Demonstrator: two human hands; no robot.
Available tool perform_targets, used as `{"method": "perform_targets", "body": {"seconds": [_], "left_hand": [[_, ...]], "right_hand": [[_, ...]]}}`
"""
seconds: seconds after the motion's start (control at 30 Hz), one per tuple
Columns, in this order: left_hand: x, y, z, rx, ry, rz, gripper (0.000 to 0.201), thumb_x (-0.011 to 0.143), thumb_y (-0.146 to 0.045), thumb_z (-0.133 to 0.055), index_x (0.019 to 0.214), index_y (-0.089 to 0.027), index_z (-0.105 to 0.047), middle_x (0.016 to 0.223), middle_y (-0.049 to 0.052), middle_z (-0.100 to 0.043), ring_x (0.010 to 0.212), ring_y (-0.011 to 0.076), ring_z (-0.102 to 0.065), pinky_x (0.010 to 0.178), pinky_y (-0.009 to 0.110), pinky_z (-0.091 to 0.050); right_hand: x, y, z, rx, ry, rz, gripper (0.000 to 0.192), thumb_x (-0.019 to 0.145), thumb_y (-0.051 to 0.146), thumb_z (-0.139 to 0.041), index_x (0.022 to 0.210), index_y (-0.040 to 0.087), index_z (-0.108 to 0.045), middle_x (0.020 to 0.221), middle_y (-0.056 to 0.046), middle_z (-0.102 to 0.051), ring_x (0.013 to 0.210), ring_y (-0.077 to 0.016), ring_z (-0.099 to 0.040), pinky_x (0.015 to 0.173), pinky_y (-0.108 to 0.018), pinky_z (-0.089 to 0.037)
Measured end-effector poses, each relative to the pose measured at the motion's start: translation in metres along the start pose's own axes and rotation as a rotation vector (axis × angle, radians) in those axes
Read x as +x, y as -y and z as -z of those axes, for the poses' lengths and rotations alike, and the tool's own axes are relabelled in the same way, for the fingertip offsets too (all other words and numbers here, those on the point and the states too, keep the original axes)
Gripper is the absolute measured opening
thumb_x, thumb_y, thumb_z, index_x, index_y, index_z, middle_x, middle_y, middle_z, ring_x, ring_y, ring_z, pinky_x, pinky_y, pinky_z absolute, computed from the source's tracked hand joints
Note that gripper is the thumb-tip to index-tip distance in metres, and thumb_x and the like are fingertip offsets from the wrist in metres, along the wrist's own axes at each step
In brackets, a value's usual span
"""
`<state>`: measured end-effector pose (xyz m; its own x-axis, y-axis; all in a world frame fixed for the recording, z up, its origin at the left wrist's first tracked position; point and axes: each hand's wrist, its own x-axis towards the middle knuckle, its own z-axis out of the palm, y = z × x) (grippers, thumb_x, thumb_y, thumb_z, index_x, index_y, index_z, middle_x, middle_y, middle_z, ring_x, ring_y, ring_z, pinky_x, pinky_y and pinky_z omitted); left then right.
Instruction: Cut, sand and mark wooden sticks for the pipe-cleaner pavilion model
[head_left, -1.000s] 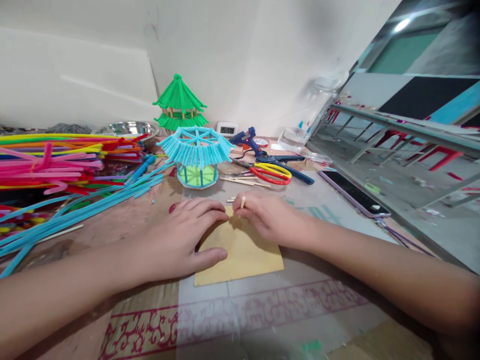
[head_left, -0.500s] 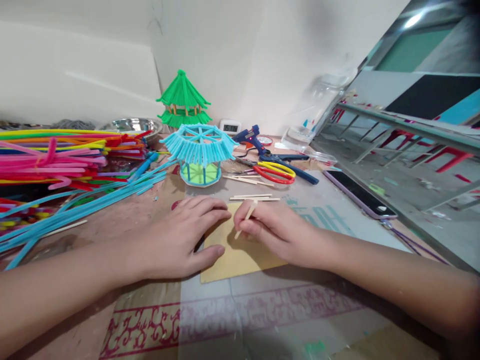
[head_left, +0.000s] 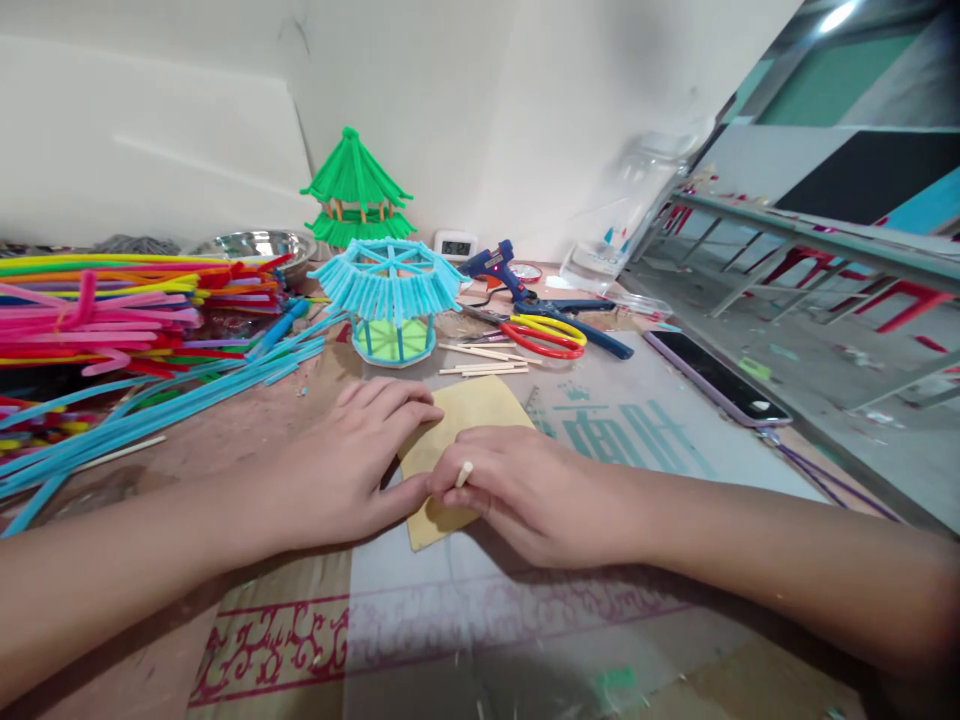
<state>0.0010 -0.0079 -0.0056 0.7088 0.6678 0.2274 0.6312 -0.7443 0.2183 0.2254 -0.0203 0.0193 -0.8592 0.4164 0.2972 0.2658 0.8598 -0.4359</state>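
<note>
Worktable seen from head height, crowded along the back. At the centre, a yellow rectangular sheet, lying on a translucent mat and partly covered by two bare hands. On its left part, the left hand, palm down, thumb and fingers wide apart around nothing. Over its near right part, the right hand, curled tight around a slim, pale wooden stick, one blunt end poking up beside the index finger; lower end hidden, so contact with the sheet impossible to tell. Left thumb tip right at the right fingers, touching or just beside. Just beyond the sheet, a few loose wooden sticks; farther back, scissors with red and yellow handles, blue-handled pliers and a dark blue glue gun. Behind the left hand, a light-blue pipe-cleaner pavilion with a green floor, and behind that a green pipe-cleaner pavilion near a white digital clock. To the left, a heap of multicoloured pipe cleaners and a metal bowl. To the right, a smartphone, face up.
</note>
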Motion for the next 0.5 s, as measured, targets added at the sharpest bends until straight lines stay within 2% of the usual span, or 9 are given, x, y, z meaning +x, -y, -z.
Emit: {"method": "perform_targets", "body": {"seconds": [0.23, 0.4, 0.5], "left_hand": [[0.002, -0.001, 0.004, 0.028, 0.034, 0.001, 0.050, 0.092, -0.049, -0.049, 0.129, -0.015, -0.054, 0.134, 0.015, -0.052, 0.126, 0.0325, -0.044, 0.104, 0.052, -0.036], [0.002, 0.000, 0.003, 0.027, 0.020, -0.004, 0.050, 0.092, -0.047, -0.050, 0.129, -0.014, -0.054, 0.133, 0.014, -0.053, 0.126, 0.0307, -0.044, 0.105, 0.050, -0.036], [0.002, 0.000, 0.004, 0.030, 0.025, -0.001, 0.050, 0.093, -0.048, -0.049, 0.130, -0.015, -0.053, 0.135, 0.014, -0.052, 0.127, 0.0308, -0.043, 0.105, 0.050, -0.036]], "right_hand": [[-0.009, -0.006, 0.011, -0.139, 0.017, -0.179, 0.020, 0.098, 0.020, -0.038, 0.088, 0.017, -0.055, 0.083, -0.009, -0.067, 0.072, -0.0192, -0.059, 0.067, -0.031, -0.046], [0.000, 0.002, 0.007, 0.013, 0.046, -0.020, 0.019, 0.098, 0.015, -0.039, 0.091, 0.015, -0.057, 0.084, -0.007, -0.067, 0.076, -0.0161, -0.059, 0.072, -0.027, -0.046], [-0.004, 0.001, 0.013, -0.073, 0.099, -0.069, 0.019, 0.095, 0.013, -0.039, 0.089, 0.015, -0.056, 0.081, -0.008, -0.065, 0.074, -0.0173, -0.057, 0.070, -0.028, -0.044]]}}
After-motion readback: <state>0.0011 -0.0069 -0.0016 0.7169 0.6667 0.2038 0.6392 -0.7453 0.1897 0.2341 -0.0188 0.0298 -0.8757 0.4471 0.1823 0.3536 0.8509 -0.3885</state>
